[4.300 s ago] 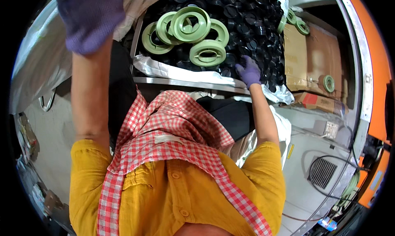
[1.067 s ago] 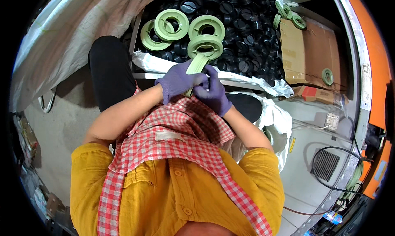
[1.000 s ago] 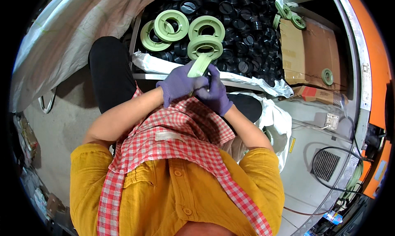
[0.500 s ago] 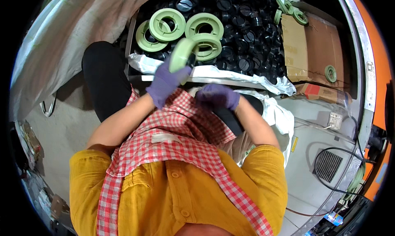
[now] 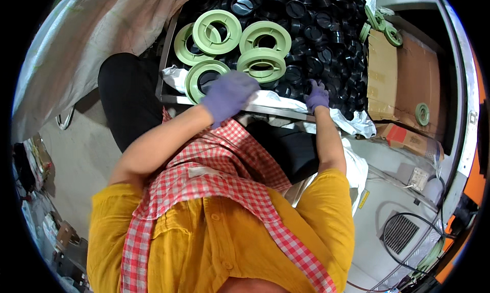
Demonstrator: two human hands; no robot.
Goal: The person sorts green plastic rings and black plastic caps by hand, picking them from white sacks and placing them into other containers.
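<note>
My left hand [image 5: 230,97], in a purple glove, is at the near edge of a tray of black plastic caps. It overlaps the right side of a pale green flanged ring [image 5: 191,83] lying on the caps; motion blurs its fingers, so its grip is unclear. Several more green rings [image 5: 217,18] lie close by, some overlapping. Farther right, my right hand [image 5: 317,96], also gloved in purple, reaches over the tray's near edge. Its fingers are bent around a black cap [image 5: 308,87] at the near side of the heap, mostly hidden by them.
The metal tray rim [image 5: 275,111] is partly covered by white plastic sheeting [image 5: 353,124]. To the right stand an open cardboard box [image 5: 406,73] with more green rings and a grey machine panel [image 5: 375,201] with a black cable [image 5: 384,237]. A white sack [image 5: 97,48] hangs at left.
The green ring my left hand held now lies on the caps, and that hand has moved right. My right hand has gone from my lap up and right to the black caps.
</note>
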